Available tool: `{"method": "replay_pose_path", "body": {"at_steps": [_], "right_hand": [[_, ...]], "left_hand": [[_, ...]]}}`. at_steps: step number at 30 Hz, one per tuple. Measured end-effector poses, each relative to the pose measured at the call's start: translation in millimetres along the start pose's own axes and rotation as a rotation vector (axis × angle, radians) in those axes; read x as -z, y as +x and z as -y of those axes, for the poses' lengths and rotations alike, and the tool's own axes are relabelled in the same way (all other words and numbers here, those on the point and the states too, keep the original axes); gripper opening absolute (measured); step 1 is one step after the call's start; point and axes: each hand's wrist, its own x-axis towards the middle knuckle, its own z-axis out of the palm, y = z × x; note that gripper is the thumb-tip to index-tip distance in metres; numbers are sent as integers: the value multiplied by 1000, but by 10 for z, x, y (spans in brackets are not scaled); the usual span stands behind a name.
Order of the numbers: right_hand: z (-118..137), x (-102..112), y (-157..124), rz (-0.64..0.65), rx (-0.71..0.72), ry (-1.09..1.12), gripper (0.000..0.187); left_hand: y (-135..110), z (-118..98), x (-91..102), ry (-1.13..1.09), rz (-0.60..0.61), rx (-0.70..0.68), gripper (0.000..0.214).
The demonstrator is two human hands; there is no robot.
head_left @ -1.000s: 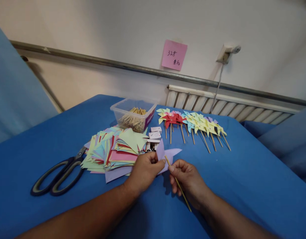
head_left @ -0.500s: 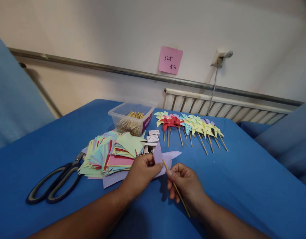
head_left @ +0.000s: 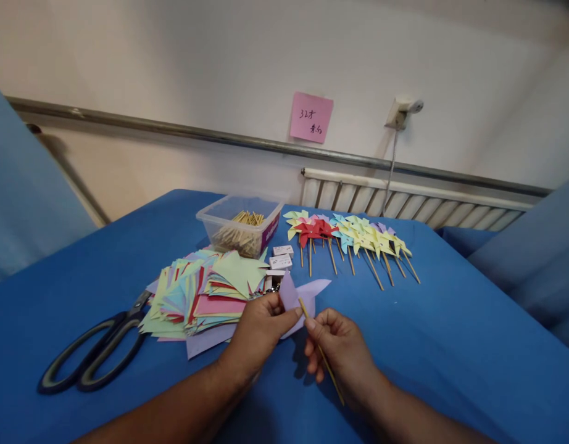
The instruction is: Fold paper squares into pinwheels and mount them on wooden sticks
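Note:
A purple paper pinwheel [head_left: 307, 295] is pinched between the thumb and fingers of my left hand [head_left: 262, 325]. My right hand [head_left: 336, 345] grips a thin wooden stick [head_left: 329, 370], which slants down toward me. The stick's upper end lies against the pinwheel near its middle, close to my left thumb. Whether a pin joins the two is hidden by my fingers. Just behind my left hand stands a small open box [head_left: 274, 281] with shiny metal bits. Left of that hand lies a heap of cut coloured paper [head_left: 210, 290].
Black-handled scissors [head_left: 92, 351] lie left of the papers. A clear plastic tub [head_left: 208, 225] holds many short sticks. Two small white boxes [head_left: 281, 261] sit beside it. Several pinwheels on sticks [head_left: 353, 234] lie at the back right of the blue-covered table [head_left: 451, 345], before a radiator [head_left: 405, 200].
The view has shifted slightly, so the scene sits a little lower and further left. Both hands keep their grips, with the stick's tip still at the pinwheel.

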Motion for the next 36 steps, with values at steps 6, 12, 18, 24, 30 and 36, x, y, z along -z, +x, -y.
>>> {"method": "replay_pose_path", "body": {"at_steps": [6,12,18,24,30,36], "right_hand": [[-27,7,5,15,29,1,43],[-21,-16,15,6,27,-18,42],[-25,-11,21,16,27,-25,41],[-39,-5,36,20,22,-21,41],[1,-10,45,1,24,-32,44],[38,15,62,-46,29,-58,46]], "left_hand": [[-5,-22,33,38,14,3,31],[16,-63,45,105,-15,23,33],[22,-87,37,106,-8,15,31],[41,-85,41,99,-15,-3,30],[25,-73,36,33,26,-14,30],[-25,-104,54,-75,116,-23,26]]}}
